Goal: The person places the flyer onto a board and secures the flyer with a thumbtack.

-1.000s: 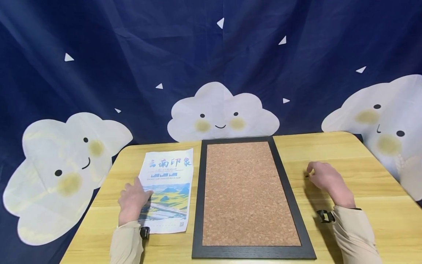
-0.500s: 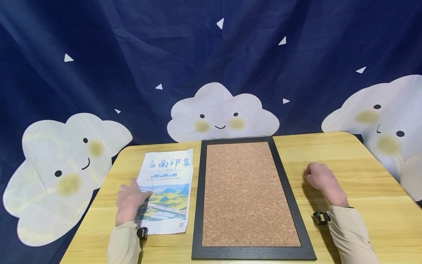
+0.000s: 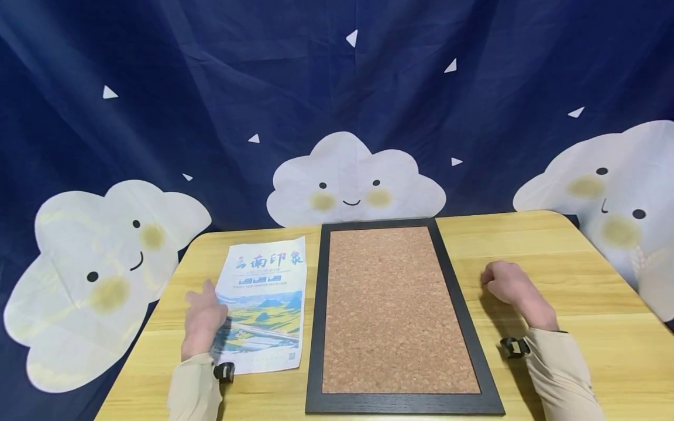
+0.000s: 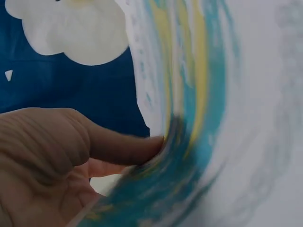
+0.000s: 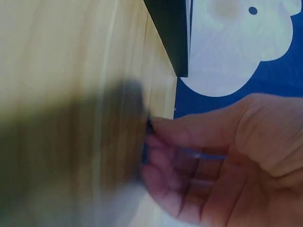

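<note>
A printed poster [image 3: 265, 304] with a landscape picture lies on the wooden table [image 3: 579, 275], left of a cork board [image 3: 392, 304] in a black frame. My left hand [image 3: 210, 310] pinches the poster's left edge. The left wrist view shows my thumb [image 4: 118, 146] on the curled-up, blurred sheet [image 4: 199, 94]. My right hand [image 3: 492, 282] rests on the table right of the board, fingers curled. In the right wrist view its fingertips [image 5: 154, 142] pinch a small dark thing like a pin [image 5: 149, 126].
A dark blue cloth [image 3: 210, 88] with smiling white clouds hangs behind the table. The board's black frame corner [image 5: 171, 33] shows in the right wrist view. The table's rounded right corner [image 3: 566, 217] lies beyond my right hand.
My left hand slid left and lifted the poster's left edge, skewing the sheet slightly. My right hand curled tighter over the small dark thing and drew back a little.
</note>
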The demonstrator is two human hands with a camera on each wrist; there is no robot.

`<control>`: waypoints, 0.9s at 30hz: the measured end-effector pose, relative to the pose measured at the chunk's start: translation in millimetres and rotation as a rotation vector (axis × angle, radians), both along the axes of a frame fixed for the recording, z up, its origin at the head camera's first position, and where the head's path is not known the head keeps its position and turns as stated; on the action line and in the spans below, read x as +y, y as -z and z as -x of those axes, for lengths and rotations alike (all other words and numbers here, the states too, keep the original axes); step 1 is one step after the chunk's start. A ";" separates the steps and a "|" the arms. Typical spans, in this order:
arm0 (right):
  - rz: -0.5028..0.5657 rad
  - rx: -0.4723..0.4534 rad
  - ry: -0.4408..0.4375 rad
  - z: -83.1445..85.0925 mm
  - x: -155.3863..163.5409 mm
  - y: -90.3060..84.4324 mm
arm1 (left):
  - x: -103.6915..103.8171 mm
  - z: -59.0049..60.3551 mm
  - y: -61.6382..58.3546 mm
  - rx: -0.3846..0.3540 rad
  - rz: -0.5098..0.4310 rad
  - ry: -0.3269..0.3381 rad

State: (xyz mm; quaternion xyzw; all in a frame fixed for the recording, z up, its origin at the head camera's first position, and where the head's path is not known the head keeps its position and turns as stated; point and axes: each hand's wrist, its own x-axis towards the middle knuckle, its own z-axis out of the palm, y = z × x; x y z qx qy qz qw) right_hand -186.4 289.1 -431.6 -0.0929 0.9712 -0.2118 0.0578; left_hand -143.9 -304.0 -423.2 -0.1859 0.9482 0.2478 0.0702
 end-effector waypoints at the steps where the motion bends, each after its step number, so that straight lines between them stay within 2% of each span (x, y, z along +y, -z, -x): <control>1: 0.008 0.014 -0.012 -0.2 -0.1 0.4 | 0.4 0.0 -2.5 0.024 0.000 0.009; 4: 0.034 0.067 -0.044 -0.2 -0.9 1.9 | 3.1 -1.0 -12.3 0.102 -0.026 0.027; 7: 0.070 0.102 -0.049 -0.3 -2.8 1.0 | 6.9 -3.2 -27.1 0.151 -0.056 0.036; 11: 0.112 0.103 -0.028 -0.4 -4.9 -2.0 | 12.9 -9.5 -49.1 0.204 -0.087 0.051; 15: 0.122 0.095 -0.008 -0.5 -5.8 -4.5 | 20.4 -17.1 -69.8 0.287 -0.108 0.066; 21: 0.133 0.108 0.002 -0.7 -6.5 -6.5 | 36.7 -28.3 -95.3 0.437 -0.125 0.024; 27: 0.147 0.117 0.018 -2.2 -5.8 -8.6 | 55.0 -34.4 -113.9 0.539 -0.247 -0.055</control>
